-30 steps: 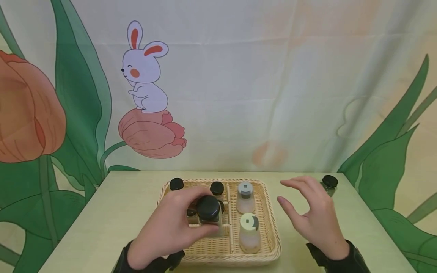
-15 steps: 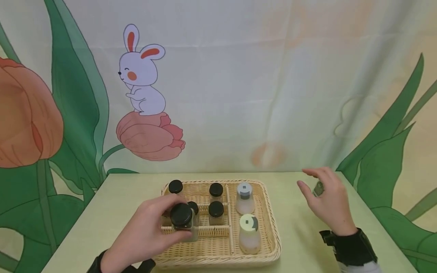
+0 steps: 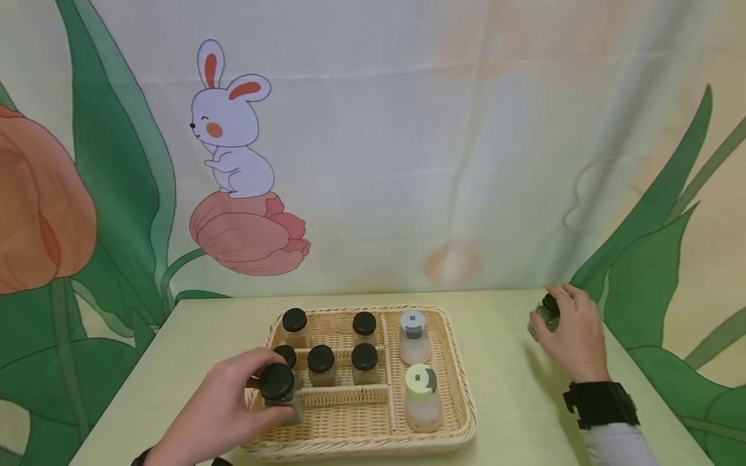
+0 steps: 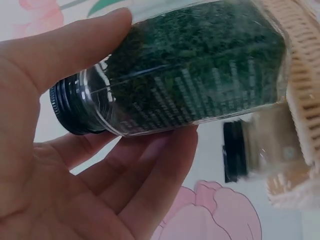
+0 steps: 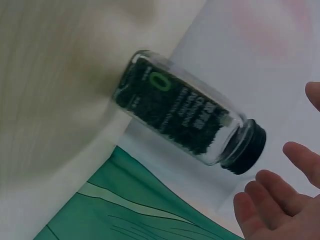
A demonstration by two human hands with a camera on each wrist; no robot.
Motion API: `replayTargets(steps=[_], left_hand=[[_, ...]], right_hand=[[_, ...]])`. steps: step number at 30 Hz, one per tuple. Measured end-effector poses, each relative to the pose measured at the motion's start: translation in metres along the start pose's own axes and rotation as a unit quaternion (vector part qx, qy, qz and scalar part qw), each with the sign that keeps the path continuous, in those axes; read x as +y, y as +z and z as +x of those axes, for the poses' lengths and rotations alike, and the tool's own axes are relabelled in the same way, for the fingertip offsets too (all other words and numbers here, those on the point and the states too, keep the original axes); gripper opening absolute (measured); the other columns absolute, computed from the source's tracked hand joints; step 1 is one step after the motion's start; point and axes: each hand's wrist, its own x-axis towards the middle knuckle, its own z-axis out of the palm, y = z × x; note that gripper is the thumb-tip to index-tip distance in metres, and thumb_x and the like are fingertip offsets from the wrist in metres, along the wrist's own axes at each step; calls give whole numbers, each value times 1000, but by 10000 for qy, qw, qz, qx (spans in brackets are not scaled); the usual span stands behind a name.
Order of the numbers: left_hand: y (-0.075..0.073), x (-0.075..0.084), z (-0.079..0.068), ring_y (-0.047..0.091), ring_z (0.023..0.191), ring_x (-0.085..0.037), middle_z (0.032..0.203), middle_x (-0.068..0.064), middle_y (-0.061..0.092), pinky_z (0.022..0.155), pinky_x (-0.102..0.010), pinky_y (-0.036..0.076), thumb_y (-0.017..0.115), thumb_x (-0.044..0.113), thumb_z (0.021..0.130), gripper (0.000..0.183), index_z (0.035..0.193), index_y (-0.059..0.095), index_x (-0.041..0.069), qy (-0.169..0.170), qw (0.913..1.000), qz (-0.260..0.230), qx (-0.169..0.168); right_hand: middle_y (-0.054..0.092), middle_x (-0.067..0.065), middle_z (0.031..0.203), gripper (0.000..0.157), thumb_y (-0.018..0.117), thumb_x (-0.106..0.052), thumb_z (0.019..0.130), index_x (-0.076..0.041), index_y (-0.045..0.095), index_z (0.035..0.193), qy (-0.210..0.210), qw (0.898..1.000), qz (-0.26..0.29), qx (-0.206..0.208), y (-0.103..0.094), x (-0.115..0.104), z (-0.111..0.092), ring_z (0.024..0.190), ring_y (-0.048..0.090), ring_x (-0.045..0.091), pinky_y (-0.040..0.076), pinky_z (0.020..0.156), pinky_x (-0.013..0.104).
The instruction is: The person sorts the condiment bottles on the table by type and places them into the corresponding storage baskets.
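Observation:
My left hand (image 3: pixel 212 408) holds a clear glass spice jar (image 4: pixel 205 65) by its sides, between thumb and fingers. The jar has a black lid and dark green dried flakes inside; in the head view it is over the basket's front left part. Whether its base touches the basket is hidden. At the table's back right, my right hand (image 3: pixel 574 336) reaches around a second black-lidded spice jar (image 5: pixel 172 110), also full of dark green flakes. In the right wrist view its fingers are spread near the lid, with a visible gap.
A woven basket (image 3: pixel 469 414) with dividers stands mid-table. Several small black-lidded jars (image 3: pixel 322 366) fill its left and middle compartments. Its right compartment bears a grey-topped frosted shaker (image 3: pixel 415 349) and a yellow-topped one (image 3: pixel 424 411). A printed curtain (image 3: pixel 379 162) hangs behind the table.
My left hand has carried its jar leftward and down toward the basket's front left. The right hand has moved right to the jar at the back right.

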Motion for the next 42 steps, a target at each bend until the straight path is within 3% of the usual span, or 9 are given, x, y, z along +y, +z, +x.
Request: replayTargets(steps=[6, 14, 22, 29, 42], left_hand=[[0, -10, -2, 61, 89, 0, 100, 19, 62, 74, -24, 54, 87, 43, 66, 48, 106, 61, 31, -163, 9986, 215, -457], [-1, -20, -4, 57, 78, -1, 94, 15, 63, 65, -23, 50, 89, 38, 63, 50, 103, 61, 28, -310, 9936, 596, -903], [5, -23, -3, 54, 85, -2, 94, 20, 59, 71, -25, 50, 91, 34, 56, 51, 96, 60, 29, 21, 9906, 1096, -813], [7, -23, -1, 56, 85, -6, 94, 16, 61, 71, -27, 51, 93, 36, 55, 52, 96, 62, 26, -345, 9883, 942, -1145], [13, -19, 0, 59, 90, -8, 100, 12, 63, 73, -29, 52, 91, 33, 59, 49, 100, 64, 24, -418, 9890, 951, -1052]], right_hand=[[37, 36, 145, 64, 70, -21, 87, 5, 49, 142, 6, 9993, -118, -360, 4, 11, -3, 125, 38, 58, 33, 93, 71], [35, 36, 146, 68, 68, -24, 91, 6, 43, 147, 182, 9970, -124, -743, 10, 17, -8, 122, 40, 58, 38, 89, 69], [32, 36, 147, 64, 64, -19, 93, 7, 42, 146, 454, 9956, -233, -787, 12, 18, -11, 117, 43, 58, 40, 86, 68], [39, 38, 135, 64, 63, -14, 93, 3, 39, 149, 594, 9943, -288, -833, 13, 23, -13, 102, 50, 57, 45, 75, 65], [45, 37, 123, 54, 61, -14, 94, 4, 45, 142, 878, 9935, -353, -639, 15, 21, -13, 97, 53, 56, 46, 72, 66]])
